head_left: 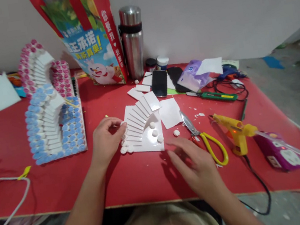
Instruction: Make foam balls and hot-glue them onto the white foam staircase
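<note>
A white board (130,112) lies on the red table, bearing a stair-like fan of white strips (139,118). Small white round pieces (123,150) line its left edge and lower left corner. There my left hand (105,139) pinches one of these round pieces between thumb and forefinger, against the board's edge. Several more white round pieces (155,133) sit on the board's bare right part. My right hand (194,162), fingers apart and slightly curled, hovers right of the board, nearest a single loose round piece (176,133). It holds nothing that I can see.
Scissors (205,136) with yellow handles and a yellow glue gun (236,131) lie to the right, near a purple packet (278,151). Two fan-shaped pieces, pink (62,78) and blue (72,128), stand left. Behind are a steel flask (134,47), printed bag (92,46) and phone (159,83).
</note>
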### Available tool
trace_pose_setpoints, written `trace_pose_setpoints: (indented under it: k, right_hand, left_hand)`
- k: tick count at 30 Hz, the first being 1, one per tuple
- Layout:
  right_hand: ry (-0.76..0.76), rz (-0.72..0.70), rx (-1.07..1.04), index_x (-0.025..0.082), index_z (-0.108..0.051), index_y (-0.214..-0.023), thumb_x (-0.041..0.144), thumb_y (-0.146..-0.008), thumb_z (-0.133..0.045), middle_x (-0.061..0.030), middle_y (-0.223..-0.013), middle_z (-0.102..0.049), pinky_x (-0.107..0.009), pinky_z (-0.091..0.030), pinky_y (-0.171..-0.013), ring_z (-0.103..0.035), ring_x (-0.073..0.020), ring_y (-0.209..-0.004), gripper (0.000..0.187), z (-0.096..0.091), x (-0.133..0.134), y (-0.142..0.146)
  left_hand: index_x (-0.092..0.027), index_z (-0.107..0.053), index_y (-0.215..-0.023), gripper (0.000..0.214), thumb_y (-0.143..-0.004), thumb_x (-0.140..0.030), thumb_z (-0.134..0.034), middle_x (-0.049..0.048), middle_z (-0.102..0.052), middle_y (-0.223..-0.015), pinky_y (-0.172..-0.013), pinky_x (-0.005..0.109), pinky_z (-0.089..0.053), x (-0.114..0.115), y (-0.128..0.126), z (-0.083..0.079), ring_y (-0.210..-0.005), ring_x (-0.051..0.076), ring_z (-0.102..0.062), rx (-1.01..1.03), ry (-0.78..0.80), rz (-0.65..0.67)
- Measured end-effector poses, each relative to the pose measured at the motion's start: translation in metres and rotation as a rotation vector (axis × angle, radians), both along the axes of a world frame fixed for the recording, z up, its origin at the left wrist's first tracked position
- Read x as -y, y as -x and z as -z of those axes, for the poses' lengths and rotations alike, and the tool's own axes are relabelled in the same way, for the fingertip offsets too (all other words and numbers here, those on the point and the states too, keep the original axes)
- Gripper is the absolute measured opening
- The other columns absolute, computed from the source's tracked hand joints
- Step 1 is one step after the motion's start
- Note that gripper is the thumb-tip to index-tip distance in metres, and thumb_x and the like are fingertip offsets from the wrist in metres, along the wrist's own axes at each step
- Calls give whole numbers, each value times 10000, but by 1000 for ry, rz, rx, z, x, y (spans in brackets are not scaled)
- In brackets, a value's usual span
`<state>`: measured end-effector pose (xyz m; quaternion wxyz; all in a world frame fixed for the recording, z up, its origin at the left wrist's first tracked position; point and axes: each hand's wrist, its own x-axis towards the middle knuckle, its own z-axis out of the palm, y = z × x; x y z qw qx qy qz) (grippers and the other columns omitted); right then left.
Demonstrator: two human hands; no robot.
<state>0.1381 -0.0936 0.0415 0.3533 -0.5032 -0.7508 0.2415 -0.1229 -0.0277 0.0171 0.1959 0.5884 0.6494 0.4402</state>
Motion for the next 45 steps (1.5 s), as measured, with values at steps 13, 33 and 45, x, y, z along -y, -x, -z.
trace_pose_setpoints:
  k: [13, 33, 45]
  right_hand:
    - [-211, -420, 188, 142, -662, -1198, 127, -917, -648, -130, -1055, -678, -375, -510, -862, -620, -258, -997, 282, -15, -112, 73]
    - [-383, -297, 453, 102, -692, -1026, 207, -977, -548, -169, -993, -625, -388, -467, -842, -550, -285, -940, 185, 7, -114, 100]
    - [-252, -233, 328, 156, -626, -976, 195, -918, -554, -145, -973, -629, -394, -465, -844, -572, -285, -956, 100, 0, -113, 96]
  left_hand:
    - [-177, -689, -911, 82, -899, -258, -689, 84, -718, -1035, -873, 340, -521, -1, -5, -7, -946, 196, -666, -113, -102, 90]
    - [-175, -701, -848, 87, -849, -263, -702, 87, -752, -979, -909, 381, -495, -5, -16, -27, -955, 251, -689, -132, 85, -124]
    - [-195, -732, -983, 207, -943, -332, -583, 96, -762, -1098, -923, 387, -523, -1, -5, -15, -1012, 243, -698, -57, 57, -21]
